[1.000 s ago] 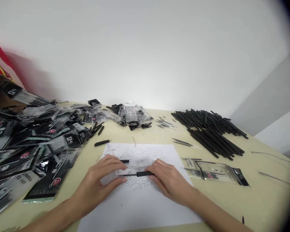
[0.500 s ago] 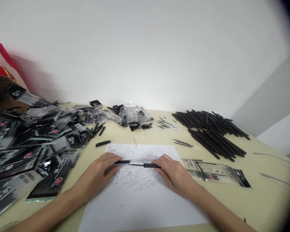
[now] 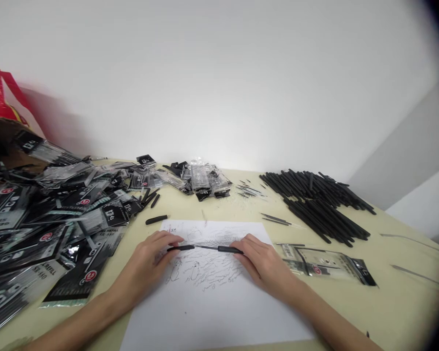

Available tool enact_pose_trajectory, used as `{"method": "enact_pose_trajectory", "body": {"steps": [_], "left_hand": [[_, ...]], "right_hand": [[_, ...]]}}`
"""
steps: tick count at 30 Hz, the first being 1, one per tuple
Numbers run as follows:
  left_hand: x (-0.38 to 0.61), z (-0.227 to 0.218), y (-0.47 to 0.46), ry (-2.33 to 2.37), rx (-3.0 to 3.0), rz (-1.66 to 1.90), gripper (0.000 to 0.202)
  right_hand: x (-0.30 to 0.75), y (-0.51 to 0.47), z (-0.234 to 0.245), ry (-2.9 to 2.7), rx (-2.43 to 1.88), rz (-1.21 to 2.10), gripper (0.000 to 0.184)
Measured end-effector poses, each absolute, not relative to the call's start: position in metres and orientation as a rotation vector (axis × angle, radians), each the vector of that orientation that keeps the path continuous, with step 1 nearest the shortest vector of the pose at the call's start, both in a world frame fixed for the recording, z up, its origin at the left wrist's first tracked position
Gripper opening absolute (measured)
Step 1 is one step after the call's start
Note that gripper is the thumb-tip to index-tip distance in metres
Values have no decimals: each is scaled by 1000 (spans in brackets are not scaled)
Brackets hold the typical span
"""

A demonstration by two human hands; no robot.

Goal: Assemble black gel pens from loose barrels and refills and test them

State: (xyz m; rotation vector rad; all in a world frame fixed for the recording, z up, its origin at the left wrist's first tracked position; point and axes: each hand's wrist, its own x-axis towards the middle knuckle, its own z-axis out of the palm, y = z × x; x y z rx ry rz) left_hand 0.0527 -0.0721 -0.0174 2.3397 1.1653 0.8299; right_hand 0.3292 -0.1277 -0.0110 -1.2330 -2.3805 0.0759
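Over the sheet of paper [image 3: 212, 312], my left hand [image 3: 148, 258] pinches a short black pen part [image 3: 182, 247] between thumb and fingers. My right hand [image 3: 261, 258] grips a black pen barrel [image 3: 229, 249], its far end hidden by the fingers. Out of that barrel a thin pen refill [image 3: 207, 247] points left. Its tip meets the end of the left-hand part; whether it has gone inside I cannot tell. Scribbled lines cover the upper part of the paper below both hands.
Packaged refills [image 3: 76, 200] are heaped on the left, and a loose black pen cap [image 3: 156, 219] lies above my left hand. Black pens [image 3: 325, 219] are piled at right. Loose refills [image 3: 276, 219] and a clear packet [image 3: 329, 263] lie near my right hand.
The left-hand pen part has lowered slightly and now lines up with the refill tip, where before it sat just above it. My right hand keeps its hold.
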Motion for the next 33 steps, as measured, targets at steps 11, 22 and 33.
{"method": "enact_pose_trajectory", "body": {"steps": [11, 22, 33], "left_hand": [[50, -15, -73, 1099, 2292, 1080, 15], [52, -11, -79, 1090, 2326, 1100, 15], [54, -14, -82, 1015, 2419, 1112, 16]], "right_hand": [[333, -125, -9, -2352, -1252, -4, 17], [334, -126, -10, -2359, -1236, -26, 17], [331, -126, -12, -2407, -1172, -25, 17]]}}
